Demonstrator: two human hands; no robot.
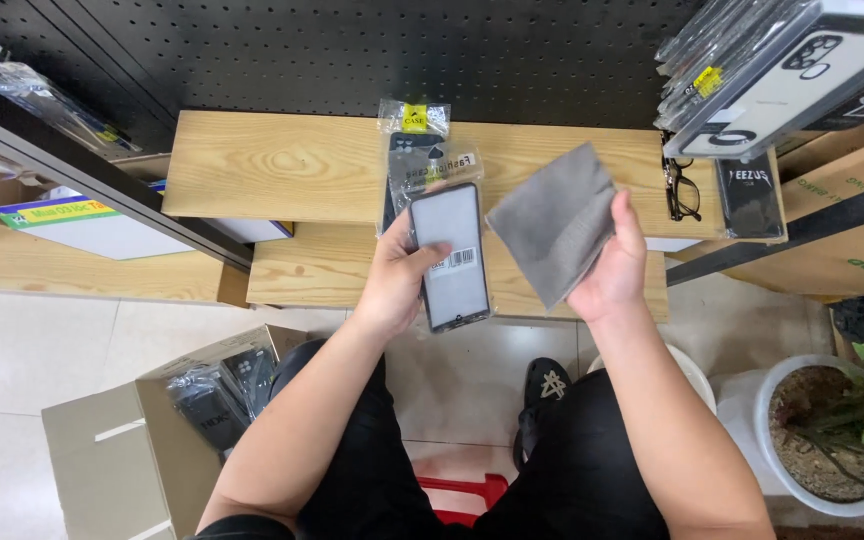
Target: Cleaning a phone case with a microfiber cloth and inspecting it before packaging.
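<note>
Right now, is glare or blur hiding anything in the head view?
Head view: even indoor light, sharp focus, no motion blur; the phone in the left hand and the grey cloth in the right hand read clearly; only the bagged cases top right glint.

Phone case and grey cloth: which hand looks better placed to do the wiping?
Right, probably. The right hand already holds the grey cloth spread beside the phone case, while the left hand grips that case from its side, steadying it face up.
</note>
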